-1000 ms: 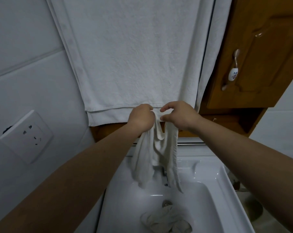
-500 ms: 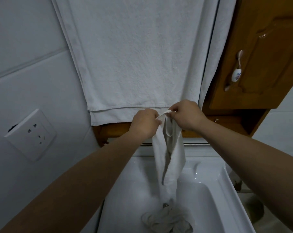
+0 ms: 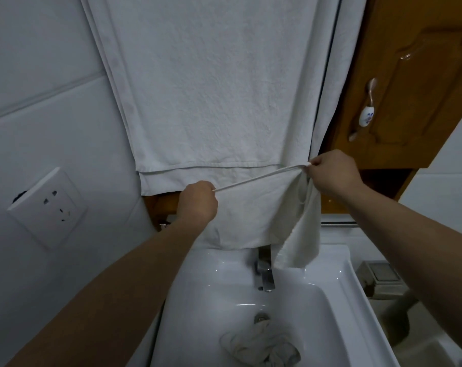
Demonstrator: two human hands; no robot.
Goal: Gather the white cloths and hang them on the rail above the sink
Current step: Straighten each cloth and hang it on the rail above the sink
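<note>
A small white cloth (image 3: 253, 215) hangs spread between my two hands above the sink. My left hand (image 3: 198, 201) grips its left top corner and my right hand (image 3: 330, 173) pinches its right top corner, so the top edge is pulled taut. A folded flap of the cloth droops under my right hand. Another crumpled, greyish cloth (image 3: 259, 345) lies in the sink basin (image 3: 330, 308) near the drain. A metal rail (image 3: 338, 223) shows behind the cloth on the right. Large white towels (image 3: 219, 88) hang on the wall above.
A chrome tap (image 3: 264, 271) stands at the back of the sink below the held cloth. A wooden cabinet (image 3: 415, 83) with a handle is at the upper right. A wall socket (image 3: 48, 207) sits on the left wall. A metal box (image 3: 380, 279) sits right of the sink.
My hands have moved apart, the right one up and to the right, and the bunched cloth has been pulled open into a flat sheet with a taut top edge.
</note>
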